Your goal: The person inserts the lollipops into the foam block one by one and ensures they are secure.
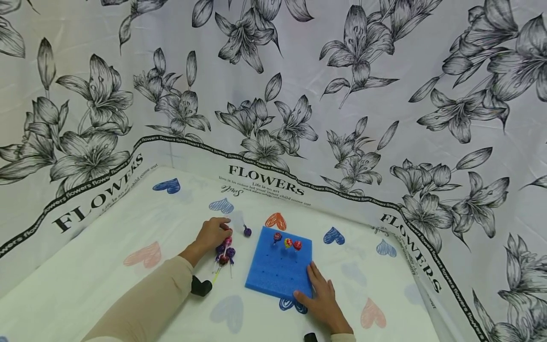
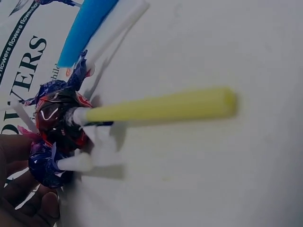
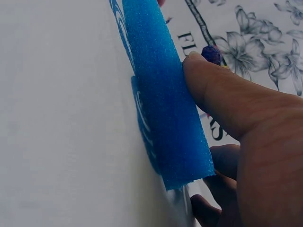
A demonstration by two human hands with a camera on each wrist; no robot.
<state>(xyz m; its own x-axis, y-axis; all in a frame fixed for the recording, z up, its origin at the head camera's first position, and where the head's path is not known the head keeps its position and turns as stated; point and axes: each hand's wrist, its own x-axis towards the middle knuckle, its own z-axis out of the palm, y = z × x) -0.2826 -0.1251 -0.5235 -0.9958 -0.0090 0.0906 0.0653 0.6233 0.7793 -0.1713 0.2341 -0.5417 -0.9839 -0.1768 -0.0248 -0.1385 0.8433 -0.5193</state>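
My left hand [image 1: 212,233] pinches one lollipop [image 1: 227,241] from the pile [image 1: 225,257]; my right hand [image 1: 321,299] lies flat, steadying the foam block [image 1: 279,268]. Next, I judge, its stick needs a free hole.

We see a square blue foam block [image 1: 278,270] lying flat on the white desk [image 1: 107,275], its top dotted with rows of small holes. Three wrapped lollipops [image 1: 287,243] stand upright in its far row, side by side. Just left of the block lies a loose bunch of lollipops [image 1: 225,255] in red, purple and pink wrappers, sticks pointing toward us; one stick is yellow [image 2: 161,106], another blue [image 2: 85,28]. A single purple lollipop [image 1: 247,231] lies apart, behind the bunch.
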